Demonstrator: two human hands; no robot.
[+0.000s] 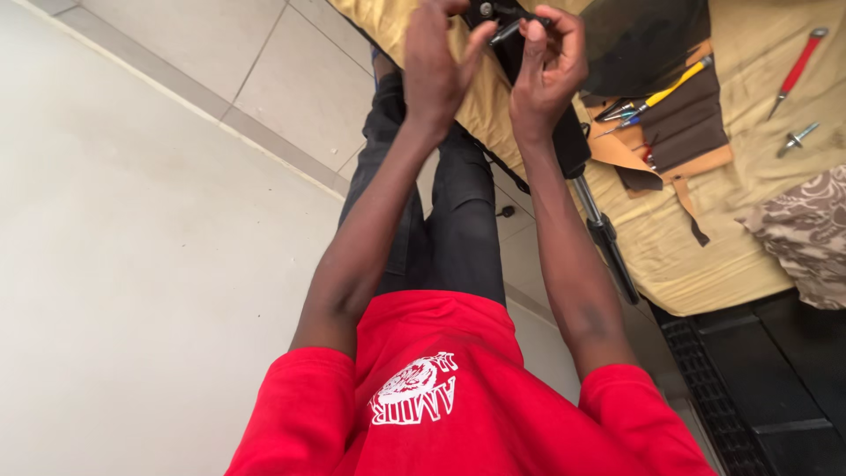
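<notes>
Both my arms reach forward over my knees to the edge of a cloth-covered table (705, 256). My right hand (548, 62) pinches a thin dark screwdriver-like tool (514, 30) between thumb and fingers. The tool's tip points at a black device (493, 12) at the top edge of the view. My left hand (434, 63) is curled against that device, with its thumb close to the tool; its fingertips are partly cut off by the frame. A black body (568, 141) hangs below my right wrist, and a black rod (606, 236) runs down from it.
A brown tool roll (683, 123) lies open on the tan cloth with several small screwdrivers, one yellow-handled (677, 86). A red-handled screwdriver (797, 63), a small silver tool (797, 138) and a patterned cloth (806, 231) lie further right. Pale floor tiles (132, 264) are at the left.
</notes>
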